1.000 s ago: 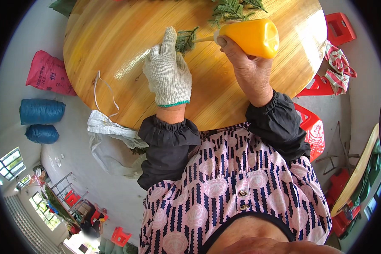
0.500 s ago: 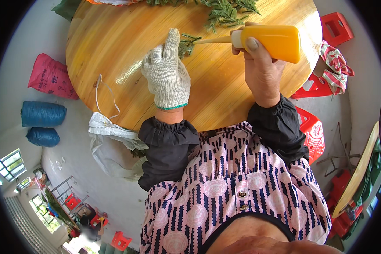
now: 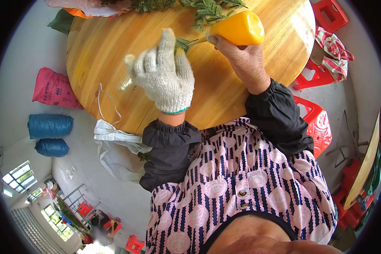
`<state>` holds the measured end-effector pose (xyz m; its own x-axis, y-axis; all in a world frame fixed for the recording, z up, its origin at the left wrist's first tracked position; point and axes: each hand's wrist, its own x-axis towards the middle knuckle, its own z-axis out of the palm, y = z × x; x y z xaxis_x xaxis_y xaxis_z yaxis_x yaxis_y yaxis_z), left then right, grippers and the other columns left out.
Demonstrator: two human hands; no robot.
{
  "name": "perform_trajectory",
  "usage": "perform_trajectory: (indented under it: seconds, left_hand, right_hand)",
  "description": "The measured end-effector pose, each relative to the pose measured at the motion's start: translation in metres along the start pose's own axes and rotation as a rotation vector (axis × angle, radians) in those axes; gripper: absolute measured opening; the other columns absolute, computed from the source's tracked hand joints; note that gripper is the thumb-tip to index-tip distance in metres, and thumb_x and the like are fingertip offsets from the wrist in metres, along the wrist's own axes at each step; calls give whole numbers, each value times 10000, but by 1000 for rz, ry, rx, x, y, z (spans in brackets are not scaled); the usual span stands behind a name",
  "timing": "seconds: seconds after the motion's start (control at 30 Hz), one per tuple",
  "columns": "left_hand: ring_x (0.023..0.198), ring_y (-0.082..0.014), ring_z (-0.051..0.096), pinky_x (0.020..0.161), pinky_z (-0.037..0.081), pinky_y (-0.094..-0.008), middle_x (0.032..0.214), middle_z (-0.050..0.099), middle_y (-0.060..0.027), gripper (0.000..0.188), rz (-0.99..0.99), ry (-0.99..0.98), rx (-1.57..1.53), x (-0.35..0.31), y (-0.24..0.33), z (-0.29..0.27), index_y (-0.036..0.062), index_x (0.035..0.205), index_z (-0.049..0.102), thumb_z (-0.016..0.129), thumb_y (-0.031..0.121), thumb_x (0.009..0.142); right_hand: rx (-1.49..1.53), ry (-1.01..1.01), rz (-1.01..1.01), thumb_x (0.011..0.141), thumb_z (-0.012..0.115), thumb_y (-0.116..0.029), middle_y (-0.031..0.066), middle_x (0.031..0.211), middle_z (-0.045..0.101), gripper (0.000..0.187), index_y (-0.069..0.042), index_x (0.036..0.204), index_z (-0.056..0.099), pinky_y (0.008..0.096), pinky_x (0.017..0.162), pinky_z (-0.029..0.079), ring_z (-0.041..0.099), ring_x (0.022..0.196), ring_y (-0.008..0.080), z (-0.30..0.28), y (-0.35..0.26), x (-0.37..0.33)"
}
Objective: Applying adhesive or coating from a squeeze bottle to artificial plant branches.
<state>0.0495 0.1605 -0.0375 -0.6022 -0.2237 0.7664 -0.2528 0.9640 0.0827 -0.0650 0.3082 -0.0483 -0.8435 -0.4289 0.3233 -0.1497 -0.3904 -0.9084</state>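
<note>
My left hand (image 3: 165, 74), in a grey knitted work glove, hovers over the round wooden table (image 3: 105, 51) with its fingers apart; a small green sprig (image 3: 182, 42) lies at its fingertips, and whether the fingers pinch it cannot be told. To the right, my bare right hand (image 3: 241, 59) grips a tool by its thick yellow-orange handle (image 3: 239, 28), whose thin tip points left toward the sprig. A heap of green leafy twigs (image 3: 199, 8) lies at the table's far edge, just beyond both hands.
A white woven sack (image 3: 114, 148) hangs at the table's near-left edge. On the floor to the left lie a pink sack (image 3: 55, 89) and two blue rolled bundles (image 3: 49, 125). Red plastic stools (image 3: 313, 122) stand to the right, one with striped cloth (image 3: 332, 42).
My left hand has lifted off the table and moved right toward the sprig. The right hand has swung the yellow-handled tool left, bringing its tip to the left fingertips.
</note>
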Motion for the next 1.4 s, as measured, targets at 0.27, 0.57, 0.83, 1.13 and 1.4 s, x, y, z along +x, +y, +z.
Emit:
perform_trajectory:
  seconds: [0.27,0.57,0.83,1.13,1.4]
  left_hand:
    - [841,-344,662,825,523,-478,897,681,-117,532,-202,-224,-25,-9,-1,18,118,1343,680,753,136,817]
    - [822,-373,689,773,542,-488,937,700,-162,610,-185,-268,-214,-20,-9,18,108,1400,630,766,106,805]
    - [816,-349,688,731,519,-485,915,695,-138,636,-134,-365,15,-16,-3,14,140,1440,587,767,221,835]
    - [852,-342,698,772,516,-498,919,702,-138,591,-139,-342,-20,-15,-2,14,132,1402,619,761,214,834]
    - [766,-355,692,704,542,-486,862,693,-158,507,-100,-259,-61,-11,-4,14,106,1314,677,761,163,817]
  right_hand:
    - [-61,-40,-79,838,845,-85,13,913,705,252,-20,1023,686,279,726,547,673,825,111,1,-2,-3]
    - [6,-5,-32,803,850,-85,4,912,705,291,-44,1031,673,283,727,548,668,804,117,-3,-13,-7]
    - [-103,-53,-141,797,869,-95,10,879,716,286,-35,1015,695,284,710,555,676,778,115,2,-4,-7]
    - [-147,-38,-97,890,773,-47,61,997,744,294,-11,1168,687,279,832,585,730,905,151,-7,-16,-10]
    - [-199,76,-121,872,782,-62,73,957,759,222,-10,1080,725,269,789,585,736,861,153,-15,-16,-6]
